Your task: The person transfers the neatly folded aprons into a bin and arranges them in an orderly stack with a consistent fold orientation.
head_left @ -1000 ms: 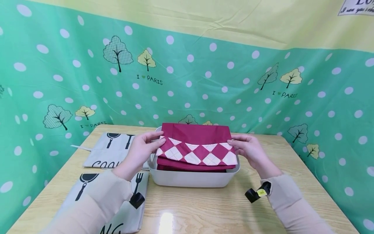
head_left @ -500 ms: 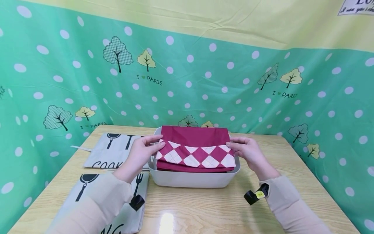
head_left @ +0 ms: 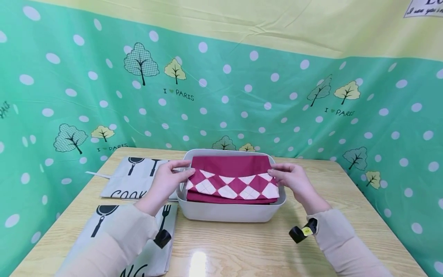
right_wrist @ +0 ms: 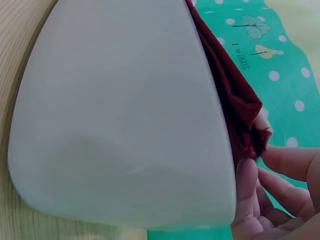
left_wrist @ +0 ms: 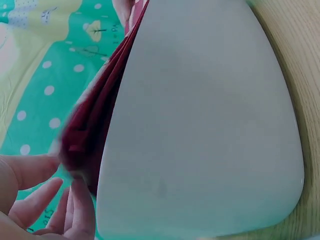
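Note:
A folded maroon cloth [head_left: 232,166] with a band of white diamonds lies in a white plastic bin [head_left: 228,213], its top near rim level. My left hand [head_left: 169,179] pinches its left edge between thumb and fingers. At the right edge my right hand [head_left: 290,179] holds it the same way. More maroon folds show under the diamond band, at the front rim. In the left wrist view the thumb and fingertips meet the layered cloth [left_wrist: 82,135] beside the bin wall [left_wrist: 200,125]. The right wrist view has the fingers around the cloth's corner [right_wrist: 245,117].
Two folded grey cloths with black kitchen prints lie left of the bin: one farther back [head_left: 121,182] with a strap [head_left: 98,175], the other [head_left: 152,246] nearer, partly under my left sleeve. A green dotted curtain [head_left: 225,96] hangs behind the wooden table [head_left: 221,250].
Both hands have lowered the maroon cloth into the bin. Its back edge has dropped, and the bin's back rim now shows behind it.

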{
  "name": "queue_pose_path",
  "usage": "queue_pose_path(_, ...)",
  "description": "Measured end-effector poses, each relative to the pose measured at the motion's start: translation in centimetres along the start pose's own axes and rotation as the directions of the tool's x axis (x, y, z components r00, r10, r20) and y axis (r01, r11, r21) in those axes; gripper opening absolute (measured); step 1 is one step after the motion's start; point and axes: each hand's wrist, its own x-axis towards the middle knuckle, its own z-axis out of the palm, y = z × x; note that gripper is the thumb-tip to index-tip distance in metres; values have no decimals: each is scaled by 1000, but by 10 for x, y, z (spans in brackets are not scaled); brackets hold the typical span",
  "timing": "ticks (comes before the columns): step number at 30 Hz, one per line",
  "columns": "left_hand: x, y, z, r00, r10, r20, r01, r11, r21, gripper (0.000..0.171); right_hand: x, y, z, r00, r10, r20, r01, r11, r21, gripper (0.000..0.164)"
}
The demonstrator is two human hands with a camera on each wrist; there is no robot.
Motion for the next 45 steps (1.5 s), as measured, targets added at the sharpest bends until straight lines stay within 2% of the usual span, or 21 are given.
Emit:
queue_pose_path(5,2,-1,-4,1000,8,-1,-8,1000,-7,48,0,4,-1,999,-25,-22,25,1000,-7,48)
queue_pose_path(8,2,-2,-4,1000,-3,8,3,1000,-9,48,0,5,-2,999,-18,-32,18,1000,-4,47)
queue_pose_path(15,0,-4,-2,1000,20,6,-20,999,-41,46,-3,2,-1,1000,4,-28,-4,1000,7,48)
queue_pose_path(24,-3,-2,-7,1000,16,20,-15,1000,-25,46,-5,-2,0,1000,7,-23,-7,1000,20,49)
queue_pose_path(32,-6,5,-10,1000,28,11,-27,999,-30,46,-10,-8,0,1000,-30,-3,30,998,51,48)
queue_pose_path(45,-15,10,-13,997,63,41,-63,998,1,46,-18,-17,1,998,-63,20,62,997,50,47)
